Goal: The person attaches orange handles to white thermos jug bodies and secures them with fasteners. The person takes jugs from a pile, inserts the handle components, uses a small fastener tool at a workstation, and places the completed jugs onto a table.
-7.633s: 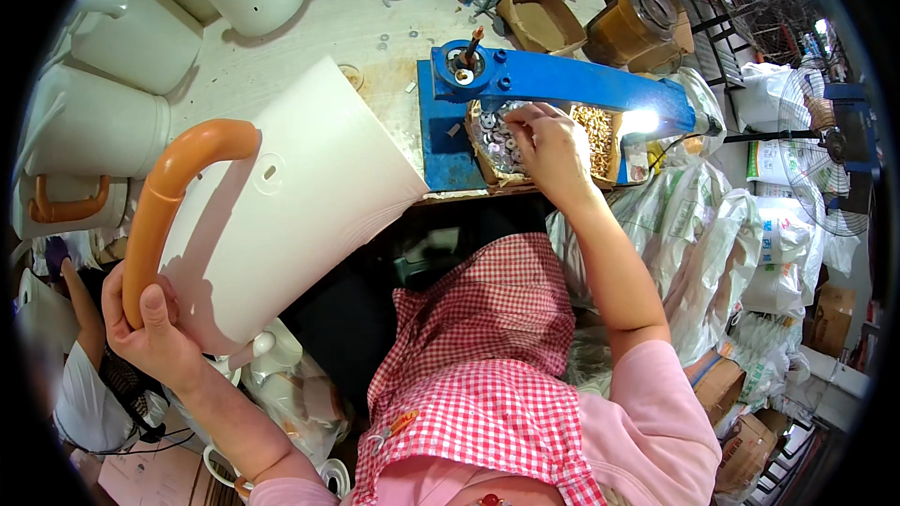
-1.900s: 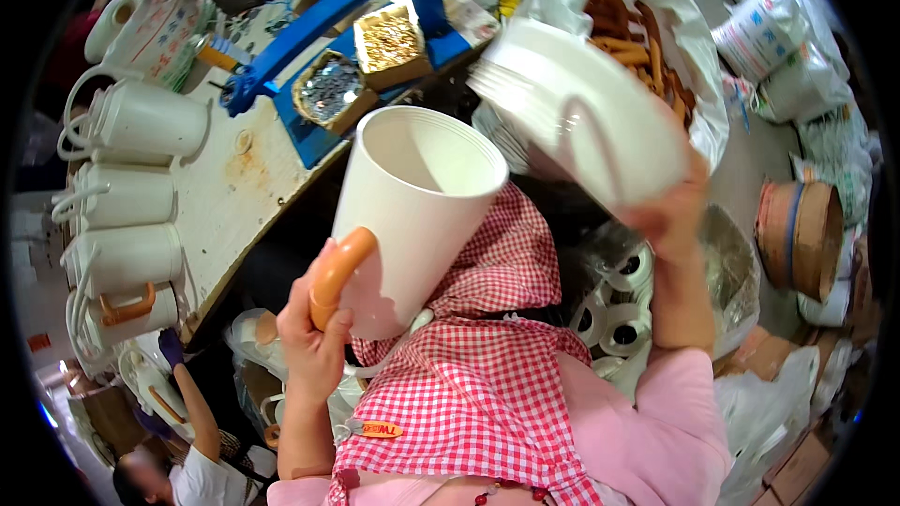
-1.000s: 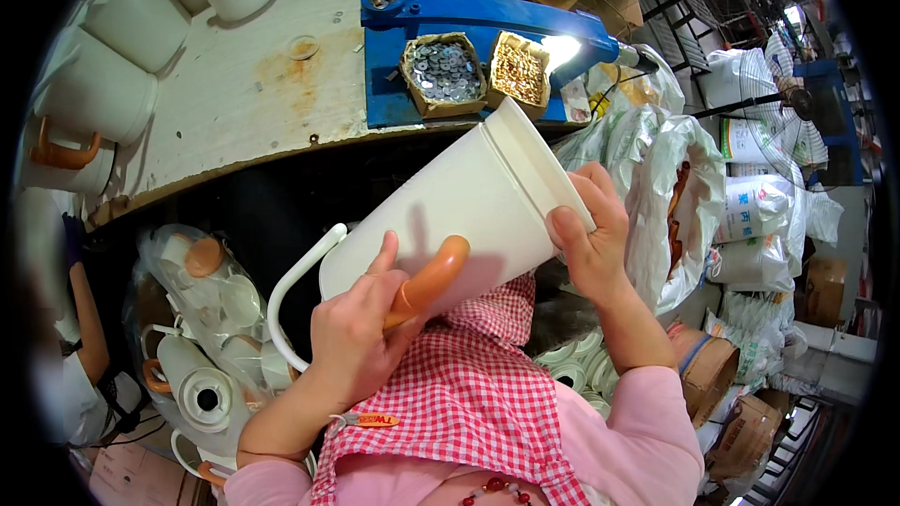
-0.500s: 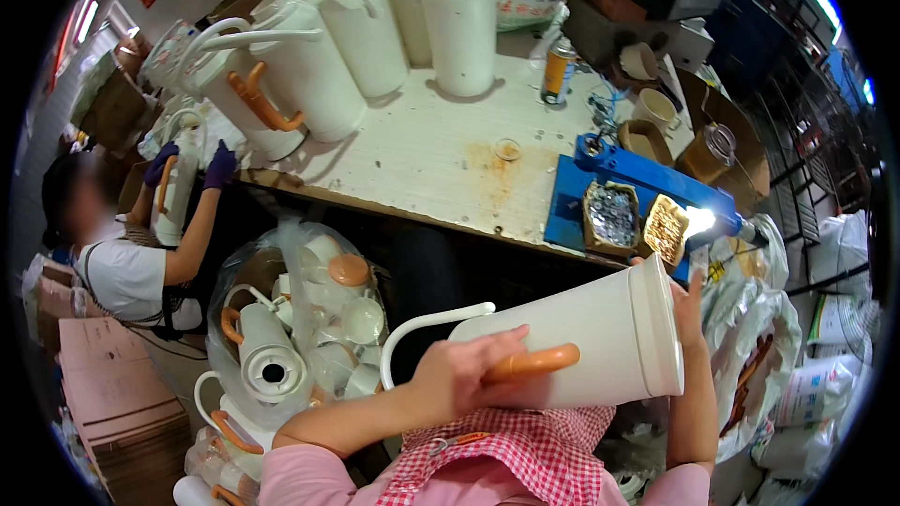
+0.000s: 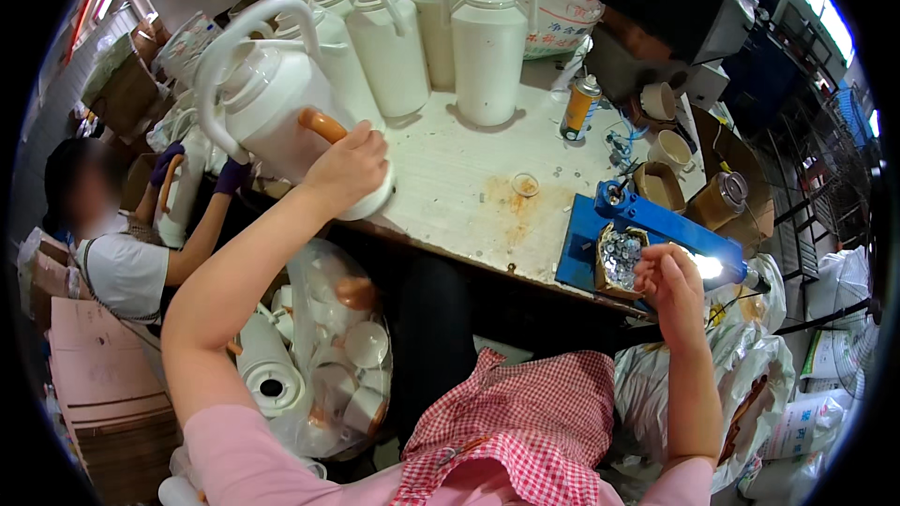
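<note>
My left hand (image 5: 349, 171) is closed round the orange-brown side handle (image 5: 322, 125) of a white thermos jug (image 5: 281, 105). The jug is at the left front of the table, beside a group of similar jugs; whether its base rests on the tabletop I cannot tell. Over the right end of the table is my right hand (image 5: 670, 283), its fingers loosely bent and apart, with nothing visible in them. It hovers at the edge of a small box of shiny metal parts (image 5: 621, 258), which sits by a blue bench tool (image 5: 656, 214) with a bright lamp.
More white jugs (image 5: 489, 52) stand at the back of the table (image 5: 450, 173). A spray can (image 5: 581, 108) and cups (image 5: 671, 152) are toward the right. Below the front edge, a plastic bag (image 5: 323, 356) holds white and orange parts. At left, a co-worker in purple gloves (image 5: 232, 175) handles another jug.
The jug that lay across my lap is now upright at the table's left, carried by my left hand on its handle. My right hand has let go of its base and moved to the metal parts.
</note>
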`<state>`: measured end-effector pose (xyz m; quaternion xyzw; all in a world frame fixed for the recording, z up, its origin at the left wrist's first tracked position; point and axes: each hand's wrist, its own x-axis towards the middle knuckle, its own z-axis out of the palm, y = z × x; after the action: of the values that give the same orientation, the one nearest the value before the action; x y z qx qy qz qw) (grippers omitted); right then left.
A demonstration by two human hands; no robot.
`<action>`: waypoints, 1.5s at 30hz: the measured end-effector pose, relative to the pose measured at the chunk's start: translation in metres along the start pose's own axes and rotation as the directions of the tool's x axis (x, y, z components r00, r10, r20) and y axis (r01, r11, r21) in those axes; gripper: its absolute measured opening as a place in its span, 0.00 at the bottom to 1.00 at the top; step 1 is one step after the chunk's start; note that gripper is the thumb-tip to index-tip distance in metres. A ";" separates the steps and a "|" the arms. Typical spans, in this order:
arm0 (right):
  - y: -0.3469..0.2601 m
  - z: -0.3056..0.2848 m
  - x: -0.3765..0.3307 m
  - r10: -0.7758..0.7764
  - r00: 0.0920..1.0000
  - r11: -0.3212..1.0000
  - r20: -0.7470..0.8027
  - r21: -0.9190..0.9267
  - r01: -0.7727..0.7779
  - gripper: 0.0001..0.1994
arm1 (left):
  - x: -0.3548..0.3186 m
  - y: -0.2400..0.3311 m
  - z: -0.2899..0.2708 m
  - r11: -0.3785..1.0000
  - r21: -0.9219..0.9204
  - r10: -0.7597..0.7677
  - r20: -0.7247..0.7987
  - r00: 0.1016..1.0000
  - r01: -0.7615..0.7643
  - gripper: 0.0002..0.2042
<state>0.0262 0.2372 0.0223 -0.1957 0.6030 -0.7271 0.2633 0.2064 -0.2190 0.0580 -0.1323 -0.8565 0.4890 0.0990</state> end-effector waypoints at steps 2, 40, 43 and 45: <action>-0.022 0.014 0.023 -0.079 0.995 0.993 0.057 -0.080 0.084 0.13 | -0.009 0.013 0.051 0.999 0.002 -0.047 -0.023 0.999 0.047 0.05; 0.098 0.064 0.019 0.291 0.813 0.949 0.504 -0.260 -0.179 0.17 | 0.016 0.187 -0.151 -0.142 -0.983 -0.261 0.151 0.954 0.117 0.32; 0.086 0.035 -0.010 0.061 0.937 0.879 0.343 -0.463 0.112 0.16 | 0.015 0.217 -0.131 -0.556 -0.819 -0.268 0.337 0.903 0.140 0.29; 0.066 -0.011 -0.019 -0.070 0.992 0.776 0.103 -0.619 0.119 0.12 | 0.003 0.220 -0.134 -0.505 -0.842 -0.264 0.360 0.895 0.190 0.28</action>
<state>0.0438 0.2489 -0.0440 -0.3285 0.7889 -0.4911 0.1691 0.2725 -0.0024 -0.0651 0.0361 -0.8630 -0.4992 0.0692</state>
